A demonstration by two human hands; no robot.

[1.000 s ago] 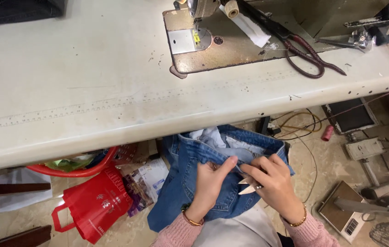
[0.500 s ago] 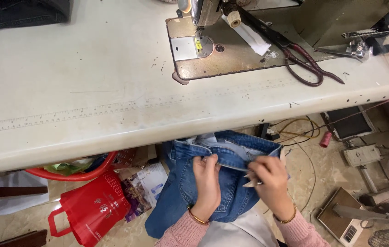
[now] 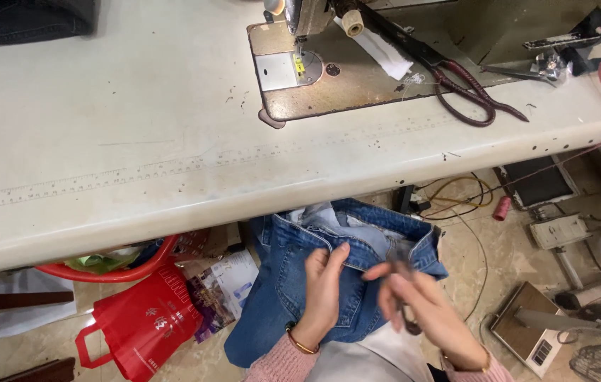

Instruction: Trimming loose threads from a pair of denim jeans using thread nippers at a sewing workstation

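A pair of blue jeans (image 3: pixel 283 283) lies in my lap below the front edge of the white sewing table (image 3: pixel 138 148), waistband up and open. My left hand (image 3: pixel 322 293) grips the waistband, thumb over its edge. My right hand (image 3: pixel 421 311) is blurred with motion just right of it, over the right side of the jeans. Its fingers are curled around a small thin dark tool that I cannot make out clearly. Both wrists show pink sleeves and bangles.
The sewing machine's base plate (image 3: pixel 314 78) sits at the table's back, with large dark-red scissors (image 3: pixel 474 92) to its right. Dark cloth (image 3: pixel 25 18) lies at the far left. On the floor are a red bag (image 3: pixel 138 325), a red basin (image 3: pixel 113 269), cables and a small scale (image 3: pixel 527 336).
My right hand has slid off the waistband, down and to the right, and is now blurred. My left hand keeps its hold on the jeans. The view has shifted slightly.
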